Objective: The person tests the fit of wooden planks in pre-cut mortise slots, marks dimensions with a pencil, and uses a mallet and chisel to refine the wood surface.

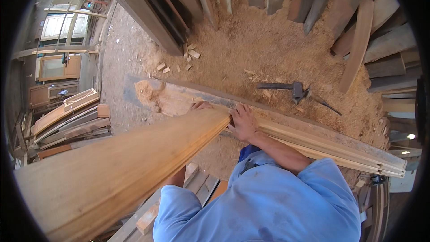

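A long, wide wooden board (121,157) with a ridged edge slants across from the near left, its far end just above the bench. My left hand (201,105) is closed on its far edge; only the fingers show over the top, and the board hides the rest. At the board's far end my right hand (243,121) is closed round the corner, its fingertips partly hidden. Under and beside my right hand, several light wooden strips (313,147) with grooved ends lie along the plank bench (286,113).
Beyond the bench, a hammer (282,87) and a pointed metal tool (324,102) lie on sawdust. A sawdust pile (150,94) sits on the bench's left end, near small wood offcuts (192,54). Planks (358,40) lean around the far side; stacked frames (67,121) stand left.
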